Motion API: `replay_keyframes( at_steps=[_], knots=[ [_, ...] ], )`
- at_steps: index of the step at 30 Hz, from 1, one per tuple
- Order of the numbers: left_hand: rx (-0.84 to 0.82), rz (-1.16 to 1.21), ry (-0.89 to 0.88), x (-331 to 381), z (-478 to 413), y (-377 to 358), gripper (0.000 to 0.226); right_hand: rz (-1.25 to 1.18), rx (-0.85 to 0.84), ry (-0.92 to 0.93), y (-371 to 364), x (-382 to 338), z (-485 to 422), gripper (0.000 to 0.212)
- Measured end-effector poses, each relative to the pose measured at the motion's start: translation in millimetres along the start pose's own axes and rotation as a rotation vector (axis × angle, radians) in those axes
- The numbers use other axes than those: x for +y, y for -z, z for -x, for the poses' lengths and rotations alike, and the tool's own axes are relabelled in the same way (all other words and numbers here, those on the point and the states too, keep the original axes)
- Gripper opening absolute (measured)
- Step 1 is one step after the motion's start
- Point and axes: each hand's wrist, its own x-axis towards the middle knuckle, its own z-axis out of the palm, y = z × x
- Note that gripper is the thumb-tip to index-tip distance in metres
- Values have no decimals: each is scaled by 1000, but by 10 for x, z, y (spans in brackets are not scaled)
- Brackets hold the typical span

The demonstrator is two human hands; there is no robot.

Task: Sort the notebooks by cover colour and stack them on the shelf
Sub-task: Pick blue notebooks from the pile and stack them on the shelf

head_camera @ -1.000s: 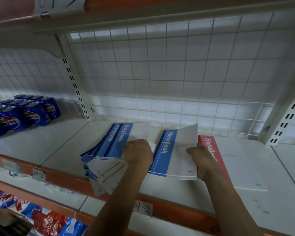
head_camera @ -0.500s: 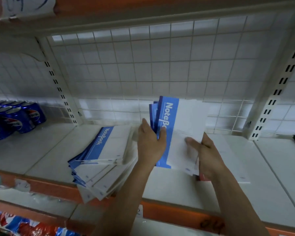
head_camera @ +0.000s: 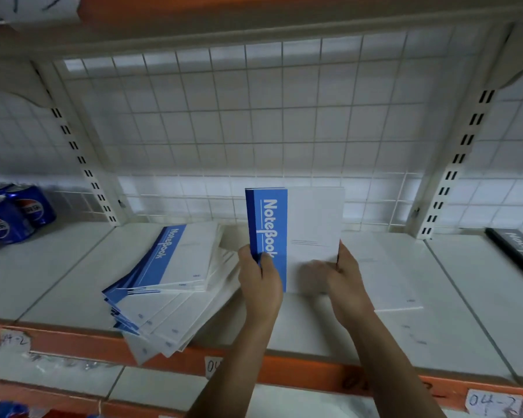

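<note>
Where the shelving came closest to us, an orange front rail [head_camera: 299,374] ran across, with handwritten paper labels [head_camera: 492,402] stuck along it and a lower white shelf [head_camera: 151,384] just below. Over that rail hung the corner of a fanned pile of blue notebooks [head_camera: 175,279], splayed on the left half of the main shelf [head_camera: 58,267]. To the right, a flat notebook [head_camera: 390,276] lay with its pale cover up; its spine was hidden behind what we held, so we could not tell its colour. Further right, past a slotted upright [head_camera: 452,179], a black notebook [head_camera: 514,251] lay in the next bay. Far left, blue cola cans [head_camera: 15,215] stood bunched toward the back, and a white wire grid [head_camera: 254,131] closed off the rear.

Between the fanned pile and the flat notebook, we held a bundle of blue notebooks [head_camera: 313,218] upright, cover facing us. Our left hand [head_camera: 260,282] gripped the blue spine edge, thumb across the front and fingers behind. Our right hand [head_camera: 347,279] clasped the opposite white edge low down, its thumb blurred over the cover. Both hands sat at the bundle's lower half, with the fanned pile just beside the left knuckles. Whether the bundle's bottom edge touched the main shelf we could not tell.
</note>
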Motion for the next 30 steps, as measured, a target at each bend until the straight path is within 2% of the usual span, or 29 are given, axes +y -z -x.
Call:
replay_keyframes(
  at_steps=[5,9,13,15,19,22,24,30],
  knots=[
    [-96,-125,75,-83,-13,78,9,101,23,-46,-113,120,81,43],
    [-178,-193,81,-89,65,101,3,158,105,0,-126,141,169,41],
    [-239,-216,-79,71,219,15,10,144,224,60,81,69,294,14],
    [-260,-218,-149,195,316,-88,10,148,297,72,233,9,375,24],
    [-347,-205,-196,396,703,-415,15,159,432,77,732,-94,597,16],
    [-393,-193,-206,531,1105,-761,23,181,566,66,1213,-163,805,22],
    [-433,-173,-206,630,1441,-1007,20,224,629,88,1583,-218,986,23],
    [-527,-113,-123,914,2653,-1812,20,411,756,158,2926,-404,1603,15]
  ],
)
